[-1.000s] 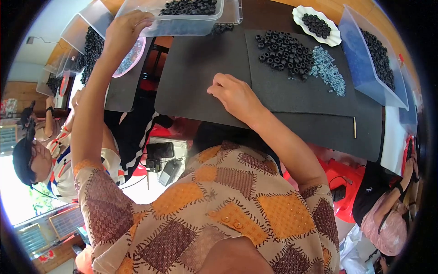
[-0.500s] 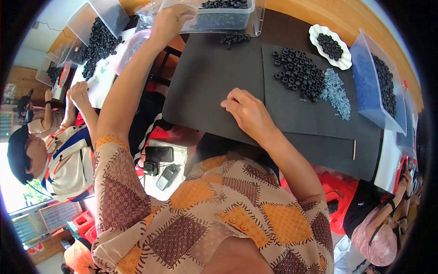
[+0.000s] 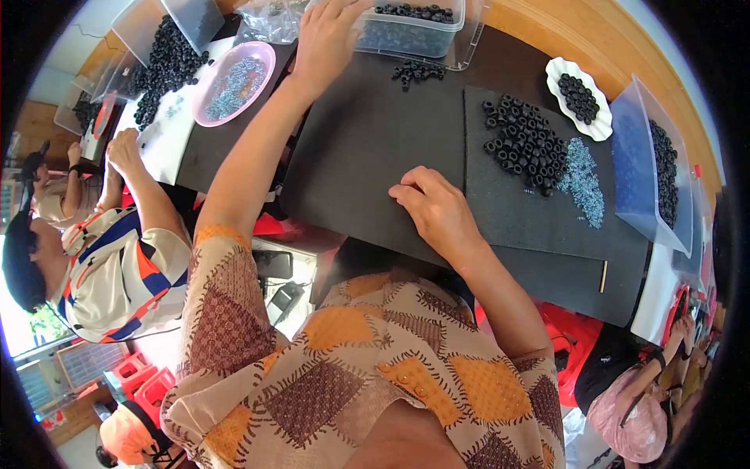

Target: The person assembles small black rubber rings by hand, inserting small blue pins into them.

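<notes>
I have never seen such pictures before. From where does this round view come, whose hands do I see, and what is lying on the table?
There is no machine here: a person works with bare hands. A wide fisheye camera on the head looks down, so straight edges bend.

On the black table surface lie a heap of black ring-shaped pieces and, beside it, small pale blue pieces. Behind them stands a white scalloped plate; to its right is a bluish plastic bin.

The left hand is at the left end of a clear plastic container; its grip is unclear. The right hand is loosely curled, with nothing visibly held.
</notes>
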The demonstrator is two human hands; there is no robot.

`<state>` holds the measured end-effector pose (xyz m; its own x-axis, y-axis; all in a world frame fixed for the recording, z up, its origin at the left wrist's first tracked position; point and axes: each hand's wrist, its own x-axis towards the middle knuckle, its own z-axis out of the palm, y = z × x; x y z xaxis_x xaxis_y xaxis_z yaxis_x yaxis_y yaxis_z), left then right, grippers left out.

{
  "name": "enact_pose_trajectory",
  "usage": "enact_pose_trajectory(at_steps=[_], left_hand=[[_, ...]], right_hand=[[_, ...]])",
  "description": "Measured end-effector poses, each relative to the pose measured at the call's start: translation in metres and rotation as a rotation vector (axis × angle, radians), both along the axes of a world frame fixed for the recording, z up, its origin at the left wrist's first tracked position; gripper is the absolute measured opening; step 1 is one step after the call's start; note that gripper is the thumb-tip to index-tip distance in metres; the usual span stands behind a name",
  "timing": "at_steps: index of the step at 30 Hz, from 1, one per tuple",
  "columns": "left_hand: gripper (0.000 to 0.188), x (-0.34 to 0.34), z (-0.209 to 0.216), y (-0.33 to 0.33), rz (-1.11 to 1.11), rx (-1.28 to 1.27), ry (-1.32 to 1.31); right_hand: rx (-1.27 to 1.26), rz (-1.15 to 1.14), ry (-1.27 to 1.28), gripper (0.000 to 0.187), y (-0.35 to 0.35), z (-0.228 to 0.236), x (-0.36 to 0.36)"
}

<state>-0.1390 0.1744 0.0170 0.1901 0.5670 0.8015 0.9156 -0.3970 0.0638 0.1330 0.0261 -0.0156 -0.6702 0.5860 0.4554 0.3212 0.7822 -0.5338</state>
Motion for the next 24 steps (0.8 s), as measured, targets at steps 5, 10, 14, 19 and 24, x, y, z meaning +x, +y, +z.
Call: enact_pose_trajectory(at_steps=[5, 10, 14, 19, 24], left_hand=[[0.037, 0.032, -0.035, -0.032, -0.296, -0.244, 0.081], [0.040, 0.062, -0.058, -0.017, -0.226, -0.252, 0.039], [0.041, 0.064, -0.064, 0.000, -0.297, -0.308, 0.060], [0.036, 0.063, -0.073, 0.009, -0.301, -0.316, 0.038], [0.040, 0.069, -0.072, 0.000, -0.300, -0.293, -0.059]], right_hand=[[-0.014, 0.005, 0.001, 0.016, 0.000, -0.002, -0.002], [0.013, 0.003, -0.011, 0.017, -0.001, -0.001, -0.002], [-0.002, 0.012, 0.017, 0.016, -0.001, -0.002, -0.003], [-0.026, 0.030, 0.006, 0.015, 0.000, 0.001, -0.004], [-0.027, 0.016, -0.022, 0.015, 0.000, 0.007, -0.006]])
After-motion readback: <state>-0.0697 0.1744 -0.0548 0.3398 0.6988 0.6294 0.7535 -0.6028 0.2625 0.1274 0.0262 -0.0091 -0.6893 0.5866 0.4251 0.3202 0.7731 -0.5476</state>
